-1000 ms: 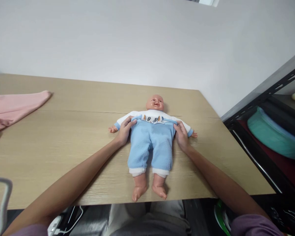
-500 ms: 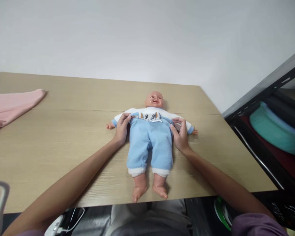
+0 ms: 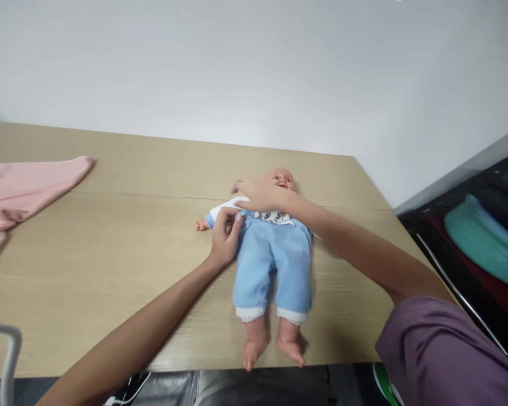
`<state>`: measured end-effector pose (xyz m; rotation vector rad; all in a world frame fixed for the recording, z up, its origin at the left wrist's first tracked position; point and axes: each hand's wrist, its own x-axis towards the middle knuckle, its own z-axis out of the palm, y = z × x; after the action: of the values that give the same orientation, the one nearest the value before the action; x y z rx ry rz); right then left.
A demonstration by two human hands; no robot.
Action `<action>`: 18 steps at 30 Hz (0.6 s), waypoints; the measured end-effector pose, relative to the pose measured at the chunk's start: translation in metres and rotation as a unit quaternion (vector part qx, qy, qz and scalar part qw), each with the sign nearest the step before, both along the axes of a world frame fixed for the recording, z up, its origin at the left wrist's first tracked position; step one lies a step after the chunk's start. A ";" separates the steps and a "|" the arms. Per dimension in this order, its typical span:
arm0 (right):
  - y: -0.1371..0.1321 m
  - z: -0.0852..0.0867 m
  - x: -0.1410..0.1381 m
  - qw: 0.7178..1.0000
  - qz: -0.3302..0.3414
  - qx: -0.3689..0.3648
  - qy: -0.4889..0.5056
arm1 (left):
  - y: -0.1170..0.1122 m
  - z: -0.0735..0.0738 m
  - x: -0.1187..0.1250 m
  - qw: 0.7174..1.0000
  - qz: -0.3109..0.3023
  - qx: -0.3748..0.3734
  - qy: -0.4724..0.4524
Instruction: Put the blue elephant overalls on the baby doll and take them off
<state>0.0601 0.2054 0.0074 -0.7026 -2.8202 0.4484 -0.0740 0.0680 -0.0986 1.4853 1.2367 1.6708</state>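
Crosses right hand (image 3: 259, 194) from 2 to 11 o'clock over the dressed doll (image 3: 273, 248), fingers loosely parted, hold unclear. Narrows left hand (image 3: 226, 234) at the blue trousers' (image 3: 254, 276) 10 o'clock top edge; cannot tell if pinching. Keeps doll face up on the table (image 3: 110, 270). Has both legs covered; seemingly leaves that edge unsettled.

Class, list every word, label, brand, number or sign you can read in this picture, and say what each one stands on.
None: no word, label, brand, number or sign can be read.
The cartoon face on the front of the doll's blue outfit is a picture, not lettering.
The pink cloth and wooden table show no writing.
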 end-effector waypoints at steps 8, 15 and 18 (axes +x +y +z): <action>0.026 -0.027 -0.032 0.987 0.092 -0.030 -0.129 | 0.000 -0.006 -0.002 1.000 0.004 -0.014 -0.003; 0.025 -0.041 -0.016 0.991 0.091 -0.091 -0.016 | 0.001 -0.006 -0.001 1.000 0.003 -0.010 -0.006; 0.021 -0.044 -0.004 0.987 0.052 -0.129 0.081 | -0.002 -0.008 -0.002 0.998 -0.006 0.052 0.035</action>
<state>0.0562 0.2263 -0.0366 -0.5375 -2.6803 0.8604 -0.0764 0.0660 -0.1066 1.6229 1.1910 1.7111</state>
